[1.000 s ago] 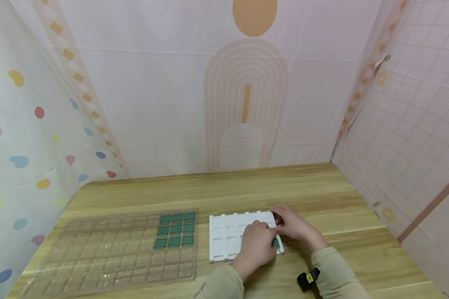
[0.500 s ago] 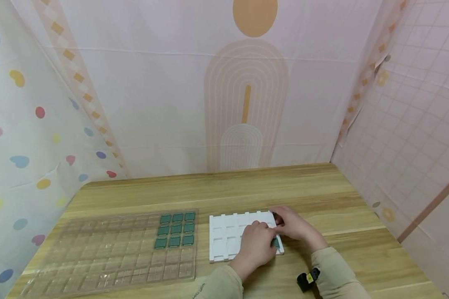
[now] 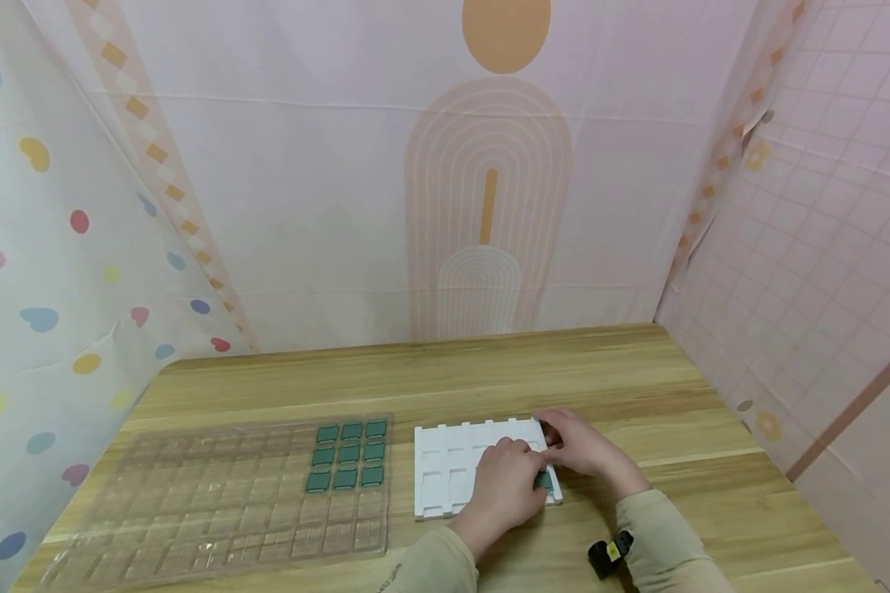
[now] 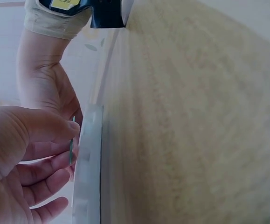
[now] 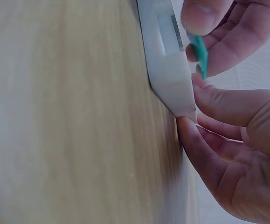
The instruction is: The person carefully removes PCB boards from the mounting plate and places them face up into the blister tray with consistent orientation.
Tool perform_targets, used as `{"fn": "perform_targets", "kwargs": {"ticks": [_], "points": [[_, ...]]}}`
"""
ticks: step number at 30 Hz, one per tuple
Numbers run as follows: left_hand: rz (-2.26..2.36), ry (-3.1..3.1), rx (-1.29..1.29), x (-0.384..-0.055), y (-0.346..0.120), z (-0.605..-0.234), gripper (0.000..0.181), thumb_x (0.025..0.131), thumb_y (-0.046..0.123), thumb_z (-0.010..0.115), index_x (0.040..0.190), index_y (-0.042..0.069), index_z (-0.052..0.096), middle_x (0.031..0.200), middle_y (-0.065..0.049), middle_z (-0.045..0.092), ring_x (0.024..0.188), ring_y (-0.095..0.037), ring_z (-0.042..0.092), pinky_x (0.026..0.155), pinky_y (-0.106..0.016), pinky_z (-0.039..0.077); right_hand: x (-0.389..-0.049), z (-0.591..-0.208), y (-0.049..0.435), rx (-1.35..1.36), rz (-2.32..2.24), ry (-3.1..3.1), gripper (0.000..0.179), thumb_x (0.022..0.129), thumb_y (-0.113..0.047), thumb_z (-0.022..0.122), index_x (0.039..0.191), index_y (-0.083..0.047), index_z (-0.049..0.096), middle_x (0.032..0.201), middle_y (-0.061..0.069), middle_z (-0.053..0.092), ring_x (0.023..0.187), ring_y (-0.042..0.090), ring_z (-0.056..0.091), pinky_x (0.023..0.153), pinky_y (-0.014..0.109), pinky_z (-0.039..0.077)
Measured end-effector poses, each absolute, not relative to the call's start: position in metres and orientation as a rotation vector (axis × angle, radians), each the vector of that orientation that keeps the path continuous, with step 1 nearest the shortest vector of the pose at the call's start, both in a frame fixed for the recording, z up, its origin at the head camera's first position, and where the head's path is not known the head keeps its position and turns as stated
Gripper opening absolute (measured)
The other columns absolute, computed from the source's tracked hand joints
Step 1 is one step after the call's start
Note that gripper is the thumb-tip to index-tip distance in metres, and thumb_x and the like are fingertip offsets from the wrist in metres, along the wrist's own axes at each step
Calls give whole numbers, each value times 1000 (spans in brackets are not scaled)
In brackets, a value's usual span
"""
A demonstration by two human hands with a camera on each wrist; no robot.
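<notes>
A white compartmented tray (image 3: 433,464) lies on the table before me. My left hand (image 3: 506,484) is over its right part, pinching a thin green circuit board (image 3: 544,480) between thumb and fingers. In the right wrist view the green board (image 5: 199,53) stands tilted just off the tray's face, with part of it behind the fingers. My right hand (image 3: 582,445) holds the tray's far right corner; thumb and index finger lie on either side of its edge in the right wrist view. The left hand hides several of the tray's pockets.
To the left lies a clear plastic blister tray (image 3: 267,486). Several green boards (image 3: 348,454) sit in rows at its right end. A black wrist device (image 3: 610,556) is strapped at the right sleeve. Patterned curtains hang behind and beside the wooden table (image 3: 430,375).
My left hand has shifted slightly left with the green board, and a little more of the board shows. The right hand and the white tray have stayed in place.
</notes>
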State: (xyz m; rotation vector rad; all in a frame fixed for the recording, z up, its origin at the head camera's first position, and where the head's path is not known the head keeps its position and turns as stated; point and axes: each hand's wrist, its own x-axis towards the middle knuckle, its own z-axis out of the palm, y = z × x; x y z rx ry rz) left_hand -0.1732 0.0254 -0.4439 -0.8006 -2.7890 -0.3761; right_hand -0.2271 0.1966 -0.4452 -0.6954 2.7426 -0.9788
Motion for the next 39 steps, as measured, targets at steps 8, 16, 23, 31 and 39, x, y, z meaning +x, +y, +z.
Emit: {"fn": "perform_targets", "kwargs": {"ticks": [8,16,23,31,39], "points": [[-456,-2747,-829,-171,17,-438,16,73,22,79,87,17,76,78,2,63,74,-18,54,62,-29,44,-227,-446,196,-664,-986,2731,61,87,-7,76,139,9,48,130,24,51,99,23,56,83,37,50],[-555,-2670,-825,-167,6,-425,17,73,23,82,88,16,77,84,4,65,81,-14,56,68,-26,46,-228,-446,196,-706,-1009,2718,58,87,-5,75,136,11,49,126,24,52,98,23,57,81,33,51],[-668,-2604,-826,-165,-7,-411,18,74,18,83,91,15,77,88,5,67,85,-15,58,73,-26,47,-229,-447,197,-751,-1006,2730,59,84,-2,76,134,12,50,120,21,54,91,19,55,76,29,50],[-692,-2583,-804,-162,-23,-400,19,76,18,83,93,13,76,90,2,67,89,-18,60,79,-31,50,-229,-448,197,-733,-990,2741,61,84,-8,78,135,10,50,120,19,55,91,19,55,76,29,50],[-716,-2561,-778,-156,-38,-402,19,73,14,83,91,12,76,88,3,66,88,-17,59,78,-31,50,-228,-449,196,-670,-1005,2740,61,84,-7,79,136,8,51,119,17,55,92,19,55,78,32,50]]}}
